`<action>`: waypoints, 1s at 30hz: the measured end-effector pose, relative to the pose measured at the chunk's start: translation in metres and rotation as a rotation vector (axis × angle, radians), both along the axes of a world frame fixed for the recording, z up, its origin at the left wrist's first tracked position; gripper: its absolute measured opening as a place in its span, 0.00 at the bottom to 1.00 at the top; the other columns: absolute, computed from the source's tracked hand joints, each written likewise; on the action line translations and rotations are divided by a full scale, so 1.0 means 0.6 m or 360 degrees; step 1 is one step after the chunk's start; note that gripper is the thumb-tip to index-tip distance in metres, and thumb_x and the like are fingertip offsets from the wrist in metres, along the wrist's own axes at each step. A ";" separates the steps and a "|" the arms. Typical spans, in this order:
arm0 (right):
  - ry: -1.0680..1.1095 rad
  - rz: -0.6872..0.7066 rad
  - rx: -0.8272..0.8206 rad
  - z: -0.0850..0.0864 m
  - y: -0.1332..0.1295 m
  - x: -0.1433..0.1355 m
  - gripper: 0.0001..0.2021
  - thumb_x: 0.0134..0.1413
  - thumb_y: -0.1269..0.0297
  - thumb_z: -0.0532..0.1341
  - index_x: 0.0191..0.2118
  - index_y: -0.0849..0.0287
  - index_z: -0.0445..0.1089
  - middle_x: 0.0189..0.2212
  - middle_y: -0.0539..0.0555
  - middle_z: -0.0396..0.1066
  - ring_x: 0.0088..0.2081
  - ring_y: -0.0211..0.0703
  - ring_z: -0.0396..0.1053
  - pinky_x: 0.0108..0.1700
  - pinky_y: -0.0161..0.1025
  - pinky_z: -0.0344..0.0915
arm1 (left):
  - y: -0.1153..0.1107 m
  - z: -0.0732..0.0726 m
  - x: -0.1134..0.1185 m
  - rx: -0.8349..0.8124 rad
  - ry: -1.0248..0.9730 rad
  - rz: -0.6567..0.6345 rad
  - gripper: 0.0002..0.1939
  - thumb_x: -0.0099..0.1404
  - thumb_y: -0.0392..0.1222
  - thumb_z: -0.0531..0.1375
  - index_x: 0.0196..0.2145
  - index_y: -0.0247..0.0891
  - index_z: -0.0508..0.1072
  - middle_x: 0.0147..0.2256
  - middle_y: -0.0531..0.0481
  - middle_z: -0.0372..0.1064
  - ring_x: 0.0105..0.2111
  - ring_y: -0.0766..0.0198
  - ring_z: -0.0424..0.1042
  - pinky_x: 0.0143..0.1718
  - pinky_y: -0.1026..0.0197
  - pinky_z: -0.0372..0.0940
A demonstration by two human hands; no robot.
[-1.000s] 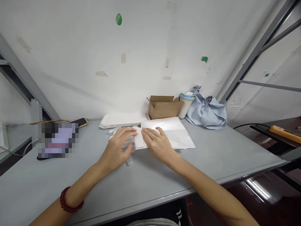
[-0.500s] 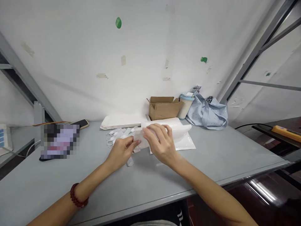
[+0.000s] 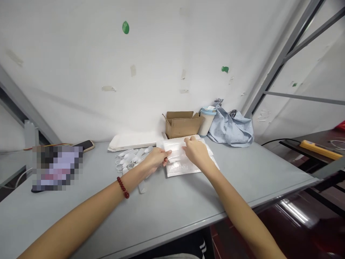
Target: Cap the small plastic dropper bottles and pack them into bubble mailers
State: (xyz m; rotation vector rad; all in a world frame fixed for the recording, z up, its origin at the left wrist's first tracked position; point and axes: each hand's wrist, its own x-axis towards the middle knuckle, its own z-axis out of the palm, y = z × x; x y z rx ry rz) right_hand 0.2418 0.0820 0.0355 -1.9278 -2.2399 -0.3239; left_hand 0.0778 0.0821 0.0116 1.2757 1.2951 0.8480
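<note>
A white padded envelope (image 3: 175, 148) is between my hands, resting over another white bubble-lined envelope (image 3: 180, 169) on the table. My left hand (image 3: 157, 159) pinches its left edge between thumb and fingers. On the right, my right hand (image 3: 198, 151) curls over its upper part, fingers bent in against it; the fingertips are partly hidden. Beside my left hand lies a heap of small white items with looped cords (image 3: 129, 158). A similar pale strip-like piece (image 3: 142, 187) lies just below my left wrist.
Behind are a stack of white envelopes (image 3: 134, 139), an open cardboard box (image 3: 183, 125), a cup with a blue lid (image 3: 207, 120) and a light blue cloth bag (image 3: 233, 129). A dark phone (image 3: 87, 145) and a blurred-out item (image 3: 58, 167) lie at left.
The envelope, raised and curled before, now lies flatter over the lower one. My left hand has shifted to its left edge, and my right hand has turned over its upper part.
</note>
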 end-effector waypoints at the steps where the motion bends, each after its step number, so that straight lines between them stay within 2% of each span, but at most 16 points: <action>1: -0.0001 -0.0021 -0.0007 0.001 0.001 0.001 0.11 0.62 0.66 0.54 0.46 0.64 0.67 0.40 0.63 0.68 0.36 0.52 0.72 0.31 0.40 0.61 | 0.004 -0.001 0.001 0.0024 -0.0005 0.0035 0.19 0.56 0.47 0.64 0.18 0.37 0.60 0.16 0.57 0.58 0.14 0.74 0.55 0.19 0.65 0.52; 5: 0.0016 -0.0033 0.0020 0.001 0.006 0.000 0.11 0.64 0.65 0.51 0.47 0.63 0.66 0.43 0.63 0.67 0.38 0.52 0.73 0.32 0.40 0.62 | 0.022 0.004 -0.001 0.0120 0.0050 0.0149 0.18 0.60 0.43 0.60 0.18 0.38 0.59 0.16 0.57 0.57 0.14 0.72 0.57 0.20 0.65 0.56; 9: 0.0028 -0.0016 -0.0081 -0.006 0.012 0.002 0.12 0.64 0.67 0.51 0.48 0.61 0.67 0.42 0.63 0.67 0.37 0.51 0.73 0.33 0.40 0.62 | 0.043 0.014 -0.017 0.0222 0.0229 0.0131 0.13 0.58 0.38 0.60 0.18 0.37 0.64 0.17 0.50 0.65 0.21 0.65 0.68 0.26 0.61 0.64; 14: 0.0049 0.0030 -0.0126 -0.010 0.013 0.003 0.12 0.63 0.69 0.52 0.48 0.60 0.68 0.42 0.61 0.67 0.36 0.49 0.73 0.31 0.38 0.61 | 0.078 0.025 -0.083 0.0492 0.0682 0.0154 0.02 0.54 0.37 0.59 0.25 0.37 0.71 0.29 0.44 0.75 0.34 0.55 0.74 0.38 0.56 0.66; 16: 0.0053 0.0022 -0.0107 -0.008 0.010 0.001 0.11 0.63 0.69 0.51 0.47 0.61 0.68 0.41 0.61 0.67 0.36 0.49 0.73 0.31 0.38 0.61 | 0.098 0.029 -0.117 0.0639 0.0922 0.0167 0.03 0.48 0.36 0.62 0.24 0.38 0.72 0.32 0.43 0.76 0.43 0.49 0.72 0.44 0.54 0.64; 18: 0.0052 0.0010 -0.0084 -0.005 0.007 -0.002 0.11 0.64 0.68 0.51 0.46 0.61 0.68 0.40 0.61 0.67 0.35 0.49 0.73 0.31 0.38 0.61 | 0.117 0.031 -0.147 0.0721 0.1131 0.0112 0.05 0.43 0.37 0.65 0.22 0.39 0.72 0.32 0.43 0.76 0.45 0.45 0.71 0.44 0.55 0.63; 20: 0.0054 0.0017 -0.0066 -0.004 0.004 -0.005 0.11 0.64 0.68 0.51 0.46 0.61 0.67 0.40 0.61 0.67 0.36 0.50 0.73 0.31 0.39 0.61 | 0.132 0.030 -0.171 0.0769 0.1311 0.0058 0.05 0.43 0.39 0.65 0.21 0.39 0.72 0.32 0.43 0.77 0.43 0.46 0.72 0.42 0.56 0.63; 23: 0.0053 0.0038 -0.0064 -0.003 0.001 -0.008 0.11 0.64 0.68 0.52 0.47 0.61 0.67 0.41 0.61 0.68 0.36 0.50 0.73 0.31 0.39 0.60 | 0.143 0.025 -0.190 0.0837 0.1529 -0.0021 0.04 0.49 0.41 0.62 0.24 0.40 0.74 0.34 0.43 0.77 0.41 0.48 0.72 0.40 0.57 0.63; 26: 0.0058 0.0047 -0.0061 -0.004 0.000 -0.010 0.11 0.63 0.67 0.52 0.47 0.61 0.67 0.41 0.61 0.68 0.37 0.51 0.73 0.31 0.39 0.60 | 0.143 0.018 -0.192 0.0917 0.1699 -0.0135 0.07 0.54 0.40 0.58 0.28 0.40 0.76 0.37 0.42 0.76 0.42 0.50 0.71 0.41 0.58 0.62; 30: 0.0088 0.0069 -0.0069 -0.004 -0.003 -0.013 0.12 0.63 0.67 0.52 0.48 0.61 0.67 0.42 0.61 0.69 0.38 0.51 0.73 0.32 0.39 0.61 | 0.136 0.011 -0.178 0.0973 0.1906 -0.0221 0.11 0.54 0.33 0.57 0.36 0.38 0.75 0.41 0.40 0.74 0.46 0.51 0.69 0.40 0.60 0.62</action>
